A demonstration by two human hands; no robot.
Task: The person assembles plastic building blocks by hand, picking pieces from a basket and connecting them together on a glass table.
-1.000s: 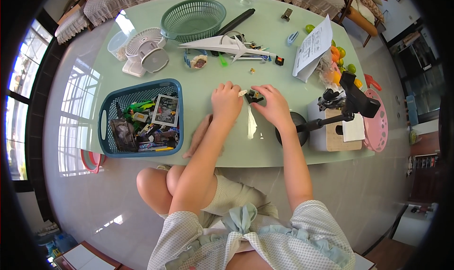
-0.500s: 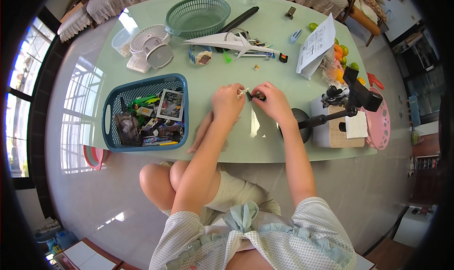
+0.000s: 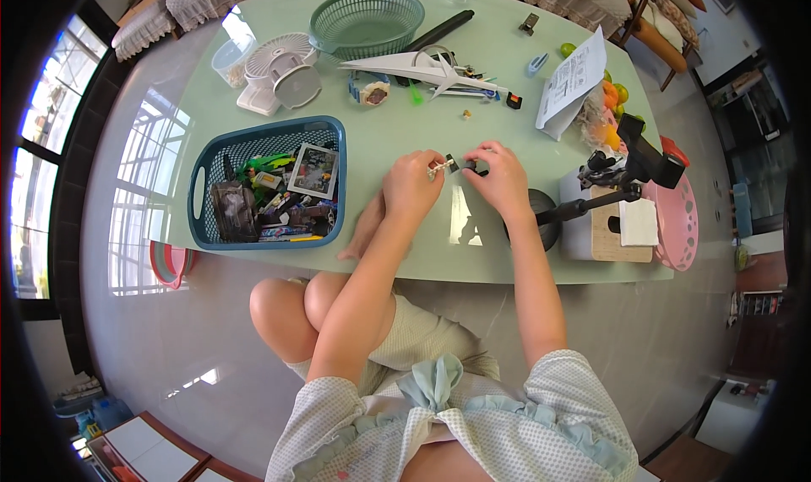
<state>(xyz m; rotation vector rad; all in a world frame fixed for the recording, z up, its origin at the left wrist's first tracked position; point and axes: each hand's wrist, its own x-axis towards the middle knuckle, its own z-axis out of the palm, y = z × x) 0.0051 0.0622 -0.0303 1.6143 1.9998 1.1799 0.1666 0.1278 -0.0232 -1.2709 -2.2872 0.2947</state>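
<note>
Over the near middle of the glass table, my left hand (image 3: 412,182) pinches a small whitish piece (image 3: 436,170), patterned like beads or a chain. A small black piece (image 3: 453,163) sits at its tip, by my left fingertips. Facing it, my right hand (image 3: 502,182) is closed on a small dark piece (image 3: 472,167), mostly covered by the fingers. A narrow gap shows between the two dark pieces. Their exact kind is too small to make out. To the left stands a blue basket (image 3: 344,182) full of small toys and parts, with a framed picture (image 3: 313,170) on top.
A black stand (image 3: 583,206) and a white box with a wooden front (image 3: 610,239) flank my right arm. Farther back lie a white model plane (image 3: 414,68), a green basket (image 3: 317,30), a fan (image 3: 283,68), a watch (image 3: 369,91) and a paper packet (image 3: 571,85) beside fruit.
My hands have drawn slightly apart, so a gap shows between the dark pieces. The whole view has shifted a little; the table's other things stay in place.
</note>
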